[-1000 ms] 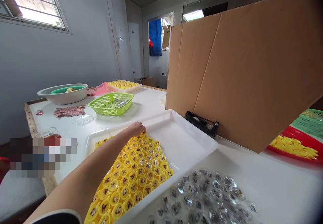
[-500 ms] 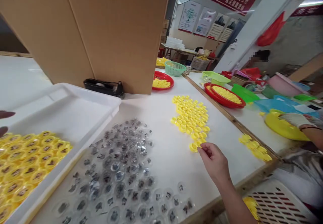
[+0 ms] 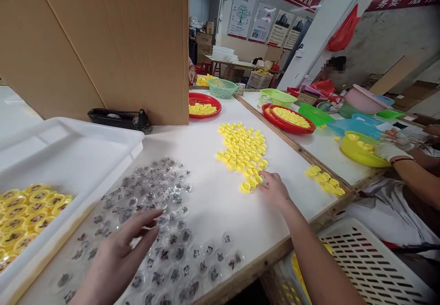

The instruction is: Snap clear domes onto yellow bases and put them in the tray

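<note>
Over the clear printed discs (image 3: 178, 252) spread on the white table, my left hand (image 3: 120, 250) hovers with thumb and fingers apart and nothing visible between them. My right hand (image 3: 275, 190) is at the near edge of a group of small yellow cups (image 3: 240, 144), its fingers beside the nearest cups; whether a cup is between them is hidden. Yellow cups with printed discs inside (image 3: 30, 213) fill the near part of a white tray (image 3: 92, 195) at the left.
A cardboard sheet (image 3: 120, 44) stands behind a black tape dispenser (image 3: 120, 119). Red plates (image 3: 215, 99), a green basket (image 3: 222, 88) and a wooden divider (image 3: 292, 145) lie beyond. At the right, a person's gloved hands (image 3: 392, 149) are at a yellow bowl (image 3: 357, 158). A perforated crate (image 3: 371, 250) stands below.
My left hand has come from the left edge by the tray to above the clear discs. My right hand's fingers have loosened beside the cups. The view has swung to the right.
</note>
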### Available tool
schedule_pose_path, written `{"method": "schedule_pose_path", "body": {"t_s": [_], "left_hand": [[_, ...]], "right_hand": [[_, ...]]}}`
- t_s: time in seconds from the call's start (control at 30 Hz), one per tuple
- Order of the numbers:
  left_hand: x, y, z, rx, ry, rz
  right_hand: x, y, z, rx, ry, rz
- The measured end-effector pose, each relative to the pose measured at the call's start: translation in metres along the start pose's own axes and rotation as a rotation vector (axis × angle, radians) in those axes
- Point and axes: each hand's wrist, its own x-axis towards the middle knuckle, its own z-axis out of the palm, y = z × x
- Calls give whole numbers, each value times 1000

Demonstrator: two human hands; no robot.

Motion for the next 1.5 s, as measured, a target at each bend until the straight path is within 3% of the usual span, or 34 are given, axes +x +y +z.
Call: {"method": "schedule_pose_path", "body": {"t_s": [0.1,0.2,0.4,0.53,0.7,0.83,0.93,1.0,1.07,1.23,1.37,1.5], "left_hand": [[5,11,9,42,-95,22],[8,11,11,50,-101,17],[9,17,21,-15,-164,-11],[7,27,26,-108,-192,-127],[8,32,32,-476,-263,-377],[2,30,42,-978,-483,-480],[-1,25,44,-1242,-566,-488],[0,18,40,-1290,-520,-474],[4,10,32,-1279,-389,-499],[17,-5,10,-1239,-73,-520],[20,-7,8,-1298,-13,-515],[20,-6,12,-1337,-26,-553]], "right_hand": [[6,2,4,14,-41,-23],[2,-3,8,28,-63,-54],[-18,-35,17,49,-107,-153],[-39,-51,16,51,-109,-137],[-86,-83,-6,112,-147,-127],[-124,-144,-12,321,-329,-368],[-131,-186,-2,403,-403,-547],[-123,-199,8,466,-431,-605],[-107,-200,19,493,-427,-636],[-73,-184,50,194,-457,-770],[-64,-179,67,166,-510,-797],[-61,-178,68,195,-494,-813]]}}
